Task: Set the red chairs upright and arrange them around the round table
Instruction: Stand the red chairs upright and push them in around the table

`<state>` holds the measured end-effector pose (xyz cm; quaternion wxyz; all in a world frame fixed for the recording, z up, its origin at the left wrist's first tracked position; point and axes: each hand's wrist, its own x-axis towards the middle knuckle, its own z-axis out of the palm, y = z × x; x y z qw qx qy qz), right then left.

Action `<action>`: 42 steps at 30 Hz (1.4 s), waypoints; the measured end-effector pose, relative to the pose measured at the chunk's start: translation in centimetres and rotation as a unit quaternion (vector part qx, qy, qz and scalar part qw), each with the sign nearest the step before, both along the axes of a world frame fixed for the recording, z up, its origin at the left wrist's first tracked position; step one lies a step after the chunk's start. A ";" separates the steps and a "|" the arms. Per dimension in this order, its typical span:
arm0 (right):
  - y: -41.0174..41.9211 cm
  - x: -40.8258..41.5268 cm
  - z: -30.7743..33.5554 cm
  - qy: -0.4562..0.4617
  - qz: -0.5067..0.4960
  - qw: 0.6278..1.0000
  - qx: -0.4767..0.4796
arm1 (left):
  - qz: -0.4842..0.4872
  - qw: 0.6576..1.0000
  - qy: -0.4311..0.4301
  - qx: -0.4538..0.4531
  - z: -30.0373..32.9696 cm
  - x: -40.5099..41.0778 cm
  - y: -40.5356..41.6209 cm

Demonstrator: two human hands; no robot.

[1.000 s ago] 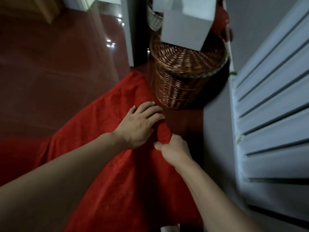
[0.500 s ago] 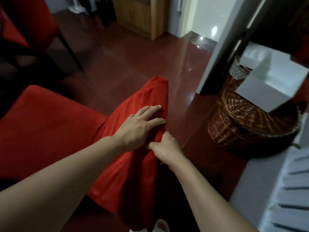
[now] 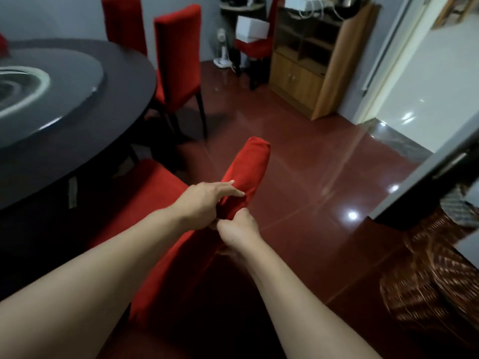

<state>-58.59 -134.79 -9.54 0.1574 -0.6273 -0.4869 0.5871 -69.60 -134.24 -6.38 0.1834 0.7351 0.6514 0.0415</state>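
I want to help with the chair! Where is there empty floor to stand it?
Bare red floor lies open between the held chair, the wooden cabinet and the doorway. It is crowded by the round table, where two upright chairs stand, and near the wicker basket.

Legible text, labels, brands, numbers, signs: none. No readable marking on any surface in view; frame is dim and blurred.
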 end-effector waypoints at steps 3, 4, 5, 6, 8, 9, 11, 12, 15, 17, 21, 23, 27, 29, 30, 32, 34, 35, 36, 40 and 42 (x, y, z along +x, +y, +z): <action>1.6 -4.2 0.6 0.013 0.012 1.000 0.001 | 0.014 0.999 0.004 -0.035 2.0 -4.1 1.2; 1.9 -5.2 0.8 0.021 0.018 1.000 0.001 | 0.020 0.999 0.006 -0.047 2.3 -5.4 1.4; 2.1 -6.0 1.0 0.029 0.027 0.999 0.006 | 0.028 0.998 0.009 -0.052 2.4 -6.7 1.5; 2.3 -6.5 1.0 0.029 0.035 0.999 0.027 | 0.037 0.998 0.019 -0.055 2.3 -7.8 1.5; 3.0 -7.0 1.0 -0.001 0.027 0.991 0.131 | 0.075 0.995 0.043 -0.049 2.1 -10.0 1.1; 3.4 -7.1 1.4 -0.008 0.017 0.980 0.198 | 0.101 0.993 0.048 -0.044 2.0 -11.0 1.0; 5.0 -7.2 1.9 -0.051 0.065 0.931 0.356 | 0.156 0.987 0.020 -0.035 2.2 -12.5 0.9; 6.3 -7.5 2.1 -0.099 0.148 0.892 0.416 | 0.182 0.983 -0.002 -0.033 2.2 -12.8 0.9; 10.0 -9.2 2.2 -0.205 0.395 0.774 0.451 | 0.240 0.970 -0.024 -0.017 1.4 -12.1 0.2; 11.8 -10.0 1.9 -0.224 0.461 0.727 0.457 | 0.289 0.955 -0.059 -0.006 0.8 -11.3 -0.3; 13.1 -10.1 1.3 -0.215 0.491 0.690 0.487 | 0.358 0.929 -0.095 0.004 0.8 -10.9 -0.6; 13.3 -10.1 1.3 -0.218 0.499 0.674 0.498 | 0.372 0.924 -0.088 0.001 1.1 -10.4 -0.6; 14.0 -10.5 1.7 -0.226 0.520 0.638 0.521 | 0.408 0.912 -0.041 -0.017 1.5 -9.5 -1.5; 14.6 -11.2 1.8 -0.218 0.534 0.613 0.540 | 0.410 0.911 0.002 -0.044 1.5 -9.4 -2.4; 14.9 -11.5 1.8 -0.215 0.540 0.602 0.547 | 0.405 0.912 0.034 -0.058 1.4 -9.3 -2.8; 15.3 -12.0 1.7 -0.211 0.548 0.588 0.557 | 0.402 0.907 0.102 -0.067 0.9 -9.3 -3.5; 15.4 -12.0 1.7 -0.212 0.548 0.578 0.566 | 0.417 0.896 0.145 -0.045 0.2 -9.2 -3.6; 15.4 -11.9 1.6 -0.211 0.548 0.574 0.571 | 0.426 0.890 0.157 -0.034 -0.1 -9.0 -3.5; 15.5 -11.7 1.5 -0.210 0.547 0.569 0.576 | 0.433 0.886 0.165 -0.027 -0.3 -9.0 -3.4; 16.1 -11.8 1.5 -0.210 0.559 0.551 0.583 | 0.440 0.881 0.173 -0.023 -0.6 -10.0 -2.9; 16.5 -12.1 1.5 -0.206 0.563 0.554 0.578 | 0.448 0.876 0.175 -0.024 -0.7 -10.1 -2.9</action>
